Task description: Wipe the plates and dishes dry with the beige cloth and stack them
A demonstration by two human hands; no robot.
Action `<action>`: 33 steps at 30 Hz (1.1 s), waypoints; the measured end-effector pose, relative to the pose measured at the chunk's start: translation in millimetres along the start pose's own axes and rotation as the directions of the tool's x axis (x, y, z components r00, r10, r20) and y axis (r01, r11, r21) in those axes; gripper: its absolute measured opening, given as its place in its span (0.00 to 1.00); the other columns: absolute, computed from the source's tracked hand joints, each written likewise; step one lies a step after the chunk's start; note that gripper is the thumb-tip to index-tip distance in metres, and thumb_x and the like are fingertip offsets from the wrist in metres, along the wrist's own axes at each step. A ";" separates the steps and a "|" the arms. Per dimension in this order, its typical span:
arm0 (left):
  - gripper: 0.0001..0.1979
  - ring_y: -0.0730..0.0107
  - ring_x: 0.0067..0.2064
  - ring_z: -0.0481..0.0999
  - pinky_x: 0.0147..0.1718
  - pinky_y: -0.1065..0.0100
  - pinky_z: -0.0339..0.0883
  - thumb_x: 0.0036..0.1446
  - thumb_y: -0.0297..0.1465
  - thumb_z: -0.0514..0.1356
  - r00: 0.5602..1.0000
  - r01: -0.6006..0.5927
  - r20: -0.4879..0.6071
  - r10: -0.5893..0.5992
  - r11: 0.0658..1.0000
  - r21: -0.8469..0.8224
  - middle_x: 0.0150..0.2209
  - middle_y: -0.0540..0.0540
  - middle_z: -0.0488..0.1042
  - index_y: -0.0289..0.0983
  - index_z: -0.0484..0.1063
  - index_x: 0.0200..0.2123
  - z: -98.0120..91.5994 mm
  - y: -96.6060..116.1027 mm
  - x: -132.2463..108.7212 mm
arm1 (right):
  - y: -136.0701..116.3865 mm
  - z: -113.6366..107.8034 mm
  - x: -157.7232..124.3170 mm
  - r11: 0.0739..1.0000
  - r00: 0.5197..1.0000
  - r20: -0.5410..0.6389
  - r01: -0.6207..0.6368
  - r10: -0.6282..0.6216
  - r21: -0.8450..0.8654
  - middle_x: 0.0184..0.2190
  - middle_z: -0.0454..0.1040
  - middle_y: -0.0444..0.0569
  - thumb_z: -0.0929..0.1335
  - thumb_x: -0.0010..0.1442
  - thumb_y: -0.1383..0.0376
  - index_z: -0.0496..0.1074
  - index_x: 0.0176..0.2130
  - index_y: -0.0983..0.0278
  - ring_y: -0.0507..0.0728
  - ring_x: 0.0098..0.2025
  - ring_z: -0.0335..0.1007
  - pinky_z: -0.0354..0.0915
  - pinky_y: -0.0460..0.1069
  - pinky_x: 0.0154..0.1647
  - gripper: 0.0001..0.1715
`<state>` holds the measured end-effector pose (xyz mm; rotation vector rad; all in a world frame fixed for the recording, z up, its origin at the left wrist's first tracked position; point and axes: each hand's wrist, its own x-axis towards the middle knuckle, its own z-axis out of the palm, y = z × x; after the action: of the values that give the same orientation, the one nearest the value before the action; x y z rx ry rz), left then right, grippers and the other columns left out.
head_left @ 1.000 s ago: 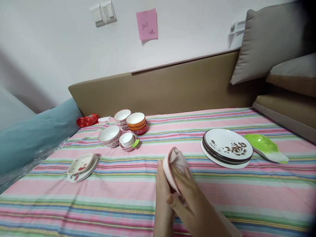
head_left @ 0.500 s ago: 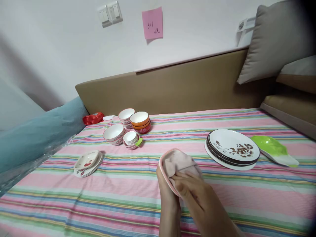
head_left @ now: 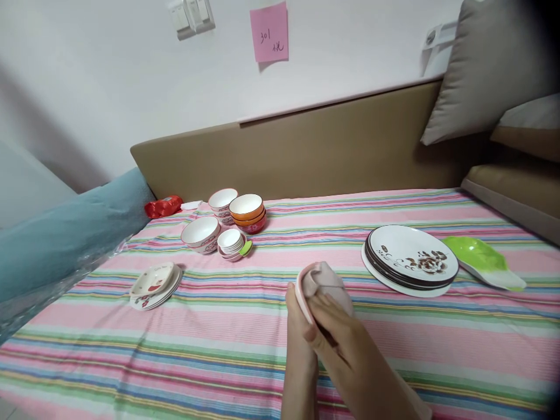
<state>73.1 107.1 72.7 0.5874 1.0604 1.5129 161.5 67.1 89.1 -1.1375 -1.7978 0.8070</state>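
My left hand (head_left: 296,326) grips a small pink dish (head_left: 300,290) by its rim, tilted on edge above the striped cloth. My right hand (head_left: 339,335) presses a pale pink cloth (head_left: 326,283) into the dish, fingers closed on the cloth. Both hands are low in the middle of the view, to the left of a stack of flower-patterned plates (head_left: 411,259).
A green leaf-shaped dish (head_left: 481,259) lies at the right. At the back left stand orange bowls (head_left: 247,211), white and red bowls (head_left: 200,232), small stacked cups (head_left: 231,242) and a stack of little plates (head_left: 155,283). A red packet (head_left: 164,206) lies by the tan headboard (head_left: 306,151).
The dish has tilted from face-up back onto its edge, and the cloth with my right hand has shifted over it. The view has drifted slightly.
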 end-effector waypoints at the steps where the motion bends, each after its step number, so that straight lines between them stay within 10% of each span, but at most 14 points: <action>1: 0.09 0.65 0.27 0.72 0.29 0.67 0.68 0.49 0.36 0.63 1.000 -0.011 0.015 0.010 1.000 0.025 0.22 0.48 0.72 0.35 0.75 0.30 0.5 1.4 -0.7 | 0.0 -1.3 0.4 1.000 0.999 0.047 0.016 -0.017 0.017 0.37 0.77 0.50 0.60 0.66 0.55 0.74 0.38 0.61 0.60 0.45 0.71 0.62 0.56 0.53 0.19; 6: 0.10 0.63 0.31 0.74 0.32 0.67 0.69 0.46 0.34 0.64 0.996 -0.071 0.067 0.066 0.995 0.070 0.28 0.46 0.76 0.34 0.76 0.32 5.4 6.9 -5.7 | 0.1 -5.5 1.2 0.997 0.998 -0.055 0.034 -0.038 -0.071 0.42 0.76 0.51 0.59 0.67 0.59 0.73 0.42 0.60 0.61 0.47 0.69 0.54 0.60 0.59 0.16; 11: 0.13 0.65 0.31 0.74 0.32 0.66 0.69 0.48 0.36 0.63 0.995 -0.065 0.072 0.062 0.997 0.041 0.30 0.46 0.76 0.34 0.75 0.35 5.3 2.3 -7.5 | -4.7 -7.0 1.2 1.000 1.000 0.012 0.028 -0.028 0.012 0.24 0.68 0.45 0.58 0.67 0.58 0.66 0.25 0.61 0.54 0.29 0.64 0.63 0.51 0.41 0.22; 22: 0.17 0.61 0.36 0.77 0.38 0.64 0.70 0.48 0.41 0.63 1.000 -0.016 -0.007 0.015 0.994 -0.109 0.33 0.45 0.78 0.34 0.76 0.37 -6.4 11.0 -6.3 | -7.5 -11.7 6.1 0.995 0.991 0.090 0.102 -0.101 -0.004 0.29 0.71 0.44 0.64 0.64 0.63 0.67 0.25 0.61 0.56 0.40 0.66 0.61 0.53 0.47 0.16; 26: 0.14 0.65 0.34 0.76 0.36 0.67 0.70 0.49 0.39 0.61 0.997 -0.050 -0.075 0.034 0.975 -0.216 0.32 0.46 0.78 0.34 0.76 0.34 -3.5 18.7 -6.1 | -5.5 0.0 5.8 0.990 0.996 0.039 0.082 -0.078 -0.115 0.42 0.74 0.48 0.69 0.58 0.61 0.70 0.34 0.59 0.63 0.52 0.64 0.46 0.63 0.62 0.04; 33: 0.07 0.74 0.24 0.68 0.26 0.74 0.65 0.48 0.34 0.62 0.981 -0.101 -0.181 0.064 0.973 -0.209 0.19 0.55 0.67 0.37 0.70 0.24 -13.3 27.6 -1.7 | -19.9 26.8 2.4 0.984 0.998 -0.070 0.008 0.005 0.176 0.45 0.76 0.50 0.60 0.67 0.58 0.74 0.46 0.59 0.59 0.48 0.71 0.65 0.52 0.49 0.17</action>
<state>48.6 102.8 90.6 0.3557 0.9936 1.7518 129.4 59.5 94.7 -1.0363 -1.6347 0.8956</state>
